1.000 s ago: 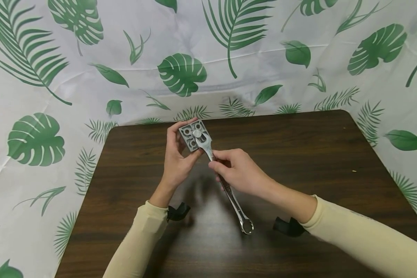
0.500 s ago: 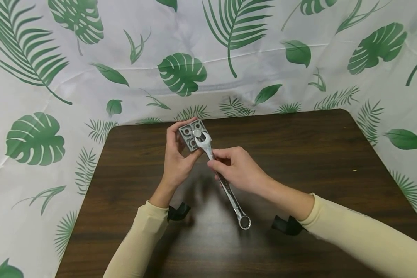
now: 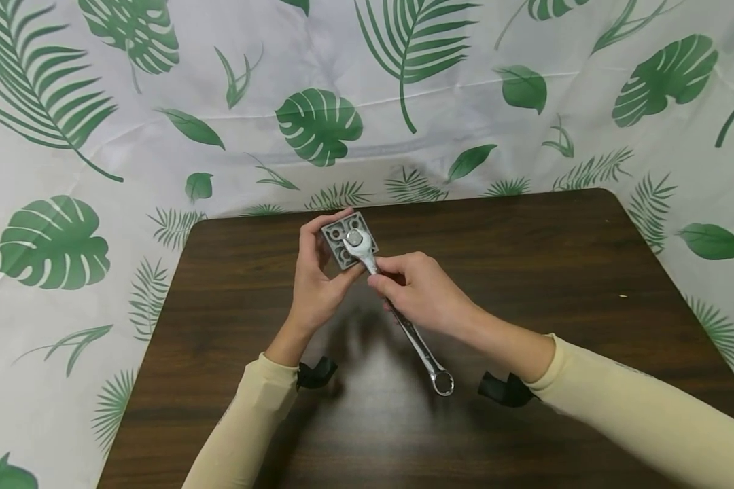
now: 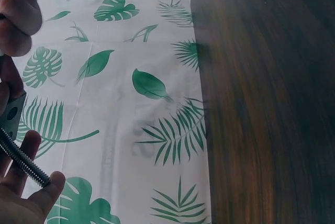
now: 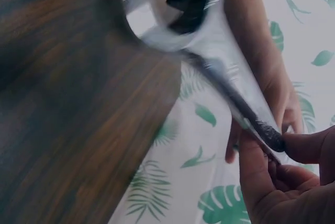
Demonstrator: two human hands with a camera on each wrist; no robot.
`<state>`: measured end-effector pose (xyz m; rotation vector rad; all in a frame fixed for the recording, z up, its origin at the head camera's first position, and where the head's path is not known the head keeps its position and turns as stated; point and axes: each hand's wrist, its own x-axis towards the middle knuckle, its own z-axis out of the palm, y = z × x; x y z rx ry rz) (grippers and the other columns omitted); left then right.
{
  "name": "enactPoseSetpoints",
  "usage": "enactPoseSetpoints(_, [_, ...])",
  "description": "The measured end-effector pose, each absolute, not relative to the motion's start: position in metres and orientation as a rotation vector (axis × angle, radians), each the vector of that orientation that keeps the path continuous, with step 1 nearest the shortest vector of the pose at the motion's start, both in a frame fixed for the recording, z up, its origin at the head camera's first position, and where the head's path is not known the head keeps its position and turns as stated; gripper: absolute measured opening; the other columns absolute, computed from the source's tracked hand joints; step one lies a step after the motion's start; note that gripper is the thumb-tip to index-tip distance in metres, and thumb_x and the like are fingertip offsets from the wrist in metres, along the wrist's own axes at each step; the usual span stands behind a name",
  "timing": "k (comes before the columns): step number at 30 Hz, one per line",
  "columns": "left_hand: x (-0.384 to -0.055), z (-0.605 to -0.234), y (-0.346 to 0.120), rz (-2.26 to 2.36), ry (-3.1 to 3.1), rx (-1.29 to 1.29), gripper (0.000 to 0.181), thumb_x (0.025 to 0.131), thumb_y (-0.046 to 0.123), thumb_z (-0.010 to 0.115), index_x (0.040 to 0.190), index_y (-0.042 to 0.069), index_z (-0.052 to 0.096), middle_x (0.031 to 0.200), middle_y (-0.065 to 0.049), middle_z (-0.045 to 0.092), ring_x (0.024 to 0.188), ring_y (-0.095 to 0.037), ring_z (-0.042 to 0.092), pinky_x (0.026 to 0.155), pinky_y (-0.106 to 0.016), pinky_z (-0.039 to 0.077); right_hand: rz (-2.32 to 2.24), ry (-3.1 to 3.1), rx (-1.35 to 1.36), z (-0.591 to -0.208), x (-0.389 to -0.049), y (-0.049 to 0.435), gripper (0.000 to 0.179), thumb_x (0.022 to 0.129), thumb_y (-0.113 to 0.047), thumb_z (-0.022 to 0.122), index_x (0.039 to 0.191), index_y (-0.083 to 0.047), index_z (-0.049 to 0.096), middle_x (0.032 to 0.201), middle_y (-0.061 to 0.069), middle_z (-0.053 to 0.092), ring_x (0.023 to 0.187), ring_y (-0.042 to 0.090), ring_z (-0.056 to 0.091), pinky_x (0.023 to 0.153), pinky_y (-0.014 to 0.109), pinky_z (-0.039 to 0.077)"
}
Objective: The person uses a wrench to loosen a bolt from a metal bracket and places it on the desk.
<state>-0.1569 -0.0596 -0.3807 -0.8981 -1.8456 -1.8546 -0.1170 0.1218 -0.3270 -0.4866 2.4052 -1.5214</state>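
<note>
A square grey metal plate (image 3: 345, 224) with holes is raised over the far side of the table. My left hand (image 3: 318, 288) grips it by its edges, fingers at the far side and thumb at the near corner. A bolt's round head (image 3: 354, 237) shows on the plate's face, and its threaded shank (image 4: 23, 158) sticks out behind, close to the left fingers. My right hand (image 3: 425, 292) pinches a silver combination wrench (image 3: 417, 343) near its open end. That open end sits around the bolt head, while the ring end points toward me.
Under both hands is a dark wood-grain table (image 3: 526, 265) with rounded far corners. A white cloth with green leaves (image 3: 238, 163) hangs behind and beside it. Black mounts (image 3: 318, 373) are worn at both wrists. A tiny yellowish speck (image 3: 623, 296) lies on the table's right side.
The wrench's open end has moved onto the bolt head, where it sat lower and offset before. Its ring end has swung slightly right. The plate and left hand have shifted a little right.
</note>
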Motion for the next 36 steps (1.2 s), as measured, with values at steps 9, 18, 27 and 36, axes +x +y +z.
enactPoseSetpoints(9, [-0.150,-0.371,-0.060,-1.853,-1.881,-0.873,0.072,0.073,-0.023,0.072,0.132,-0.012,0.033,0.140,-0.023,0.049,0.117,-0.034,0.053,0.089,-0.033,0.047,-1.126,2.761,-0.584,-0.330,-0.123,0.126,0.037,0.100,-0.020,0.058,0.134,-0.004,0.060,0.081,0.001,0.061,0.061,0.015,0.051,0.057,0.032,0.043])
enactPoseSetpoints(18, [-0.151,-0.369,-0.062,-1.859,-1.894,-0.880,0.070,0.075,-0.021,0.072,0.133,-0.012,0.033,0.140,-0.023,0.049,0.117,-0.034,0.054,0.089,-0.033,0.048,-0.638,3.119,-1.027,-0.337,-0.139,0.137,0.029,0.100,-0.016,0.058,0.125,-0.004,0.063,0.083,0.003,0.050,0.064,0.016,0.045,0.055,0.030,0.042])
enactPoseSetpoints(27, [-0.160,-0.385,-0.066,-1.852,-1.928,-0.908,0.076,0.073,-0.021,0.074,0.136,-0.002,0.036,0.142,-0.012,0.052,0.119,-0.029,0.055,0.091,-0.033,0.048,-0.452,3.140,-1.488,-0.346,-0.168,0.156,0.042,0.091,-0.002,0.065,0.133,-0.004,0.057,0.090,0.007,0.050,0.073,0.020,0.048,0.055,0.032,0.046])
enactPoseSetpoints(36, [-0.161,-0.384,-0.068,-1.853,-1.952,-0.969,0.076,0.073,-0.020,0.074,0.136,-0.002,0.035,0.142,-0.011,0.051,0.122,-0.029,0.054,0.093,-0.035,0.046,-0.243,3.042,-1.736,-0.340,-0.193,0.167,0.062,0.083,0.012,0.066,0.140,-0.004,0.051,0.101,0.011,0.052,0.086,0.027,0.050,0.072,0.041,0.046])
